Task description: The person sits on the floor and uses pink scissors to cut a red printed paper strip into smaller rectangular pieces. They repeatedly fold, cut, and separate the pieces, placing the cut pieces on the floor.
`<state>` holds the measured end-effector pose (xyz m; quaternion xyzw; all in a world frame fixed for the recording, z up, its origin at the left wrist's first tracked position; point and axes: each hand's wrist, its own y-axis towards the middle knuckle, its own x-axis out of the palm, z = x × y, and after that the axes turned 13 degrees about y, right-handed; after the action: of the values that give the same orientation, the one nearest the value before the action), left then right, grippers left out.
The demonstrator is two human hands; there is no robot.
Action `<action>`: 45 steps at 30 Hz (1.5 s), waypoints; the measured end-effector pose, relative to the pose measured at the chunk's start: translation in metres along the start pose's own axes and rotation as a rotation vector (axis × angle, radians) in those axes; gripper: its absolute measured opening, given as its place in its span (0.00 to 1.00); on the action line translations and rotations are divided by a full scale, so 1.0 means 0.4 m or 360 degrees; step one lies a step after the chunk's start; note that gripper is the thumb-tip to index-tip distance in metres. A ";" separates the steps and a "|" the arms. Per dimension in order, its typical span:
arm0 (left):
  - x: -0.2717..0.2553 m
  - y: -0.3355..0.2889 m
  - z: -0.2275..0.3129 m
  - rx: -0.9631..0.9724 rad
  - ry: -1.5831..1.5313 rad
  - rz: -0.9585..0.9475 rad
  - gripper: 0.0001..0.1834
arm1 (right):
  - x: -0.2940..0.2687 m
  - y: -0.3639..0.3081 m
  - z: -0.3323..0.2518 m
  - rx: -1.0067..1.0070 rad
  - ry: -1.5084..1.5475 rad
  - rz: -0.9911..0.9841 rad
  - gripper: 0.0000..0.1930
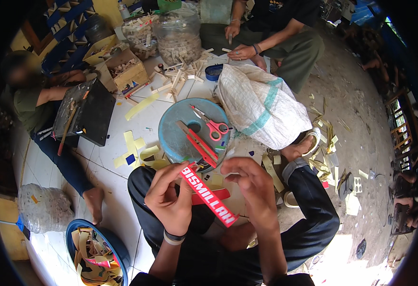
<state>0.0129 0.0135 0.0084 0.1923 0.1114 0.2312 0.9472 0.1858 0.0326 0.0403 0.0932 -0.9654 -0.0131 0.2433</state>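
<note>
Between the thumb and fingers of my left hand (171, 198), a narrow red strip (210, 196) with white lettering is pinched at its upper end. It slants down to the right, toward my right hand (255, 188). That hand is raised beside the strip with its fingers loosely bent and apart, and I see nothing in it. Just beyond my hands stands a round blue-grey stool (173, 121). Pink-handled scissors (215, 127) lie on it, beside a long red tool (201, 145) with a greyish blade. Another red piece (218, 195) shows behind the strip.
A white woven sack (261, 102) lies beyond the stool, near wooden pieces (178, 81). A blue tub (77, 226) of scraps stands at lower left. One person (266, 35) works opposite, another (32, 102) at left beside a black box (92, 112). Yellowish offcuts (131, 145) litter the tiles.
</note>
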 end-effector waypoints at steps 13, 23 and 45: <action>0.004 -0.002 0.022 0.0568 0.0690 0.0061 0.21 | 0.032 -0.020 -0.001 -0.0413 -0.1156 -0.0305 0.18; -0.028 -0.005 0.030 0.0663 0.0704 -0.0047 0.23 | -0.005 -0.008 -0.002 -0.0508 -0.1121 -0.0573 0.21; -0.112 0.102 0.046 0.1040 0.0586 -0.0834 0.19 | -0.033 -0.019 -0.050 -0.0857 -0.1605 -0.0779 0.17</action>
<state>-0.0365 0.0196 0.0473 0.4020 0.3899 -0.0331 0.8278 0.2081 0.0279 0.0512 0.2295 -0.8750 -0.3538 -0.2378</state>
